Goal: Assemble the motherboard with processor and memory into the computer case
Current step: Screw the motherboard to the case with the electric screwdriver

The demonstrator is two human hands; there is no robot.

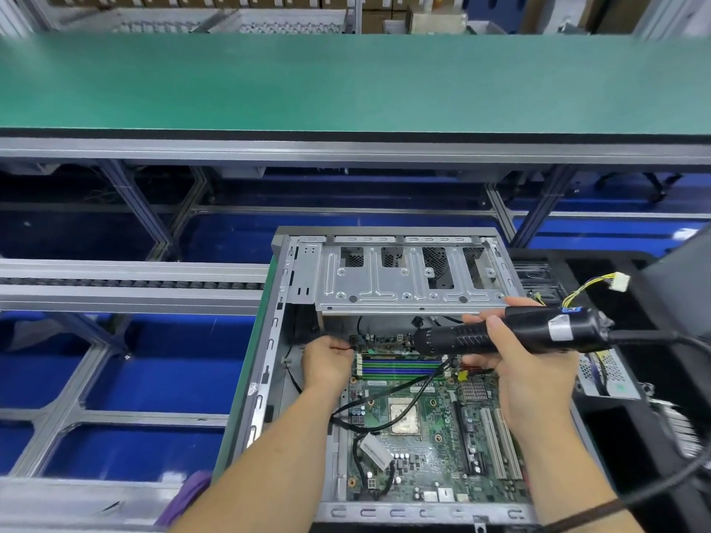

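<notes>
Two forearms reach over the motherboard [423, 436], which lies flat inside the open computer case [269, 340].
The right hand [534, 378] curls its fingers round one black electric screwdriver [511, 332], held level, its tip hidden beyond the fingertips under the drive cage [408, 275]. The left hand [327, 363] pinches something too small to make out at the board's far left corner, beside four memory slots [400, 369].

Right hand [527, 363] gripping electric screwdriver [511, 334] over motherboard [427, 428] inside computer case [384, 378]; left hand [327, 363] seemingly pinching something small at board's far-left corner.
</notes>
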